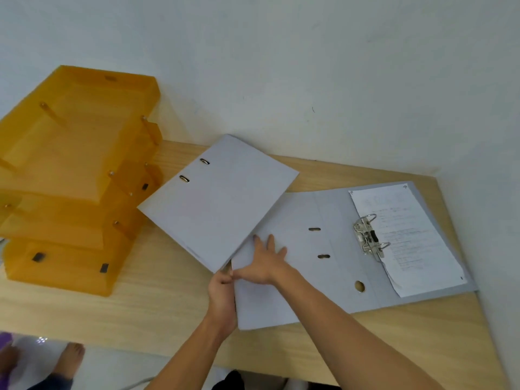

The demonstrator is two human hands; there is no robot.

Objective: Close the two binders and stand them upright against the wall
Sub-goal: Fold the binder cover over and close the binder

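Observation:
One grey binder (pixel 346 266) lies open flat on the wooden table (pixel 140 311), its metal ring mechanism (pixel 370 237) and a written sheet (pixel 408 237) on its right half. A second grey binder cover (pixel 216 201), with two slots, overlaps the open binder's left flap and looks raised at an angle. My left hand (pixel 222 294) pinches the near corner of this cover. My right hand (pixel 267 263) rests flat, fingers spread, on the open binder's left flap, with the thumb by that same corner. What lies beneath the raised cover is hidden.
A stack of orange translucent letter trays (pixel 76 175) stands at the left, close to the raised cover. A white wall (pixel 309 80) runs behind the table and along its right side. A person's bare feet (pixel 71 358) show on the floor at the lower left.

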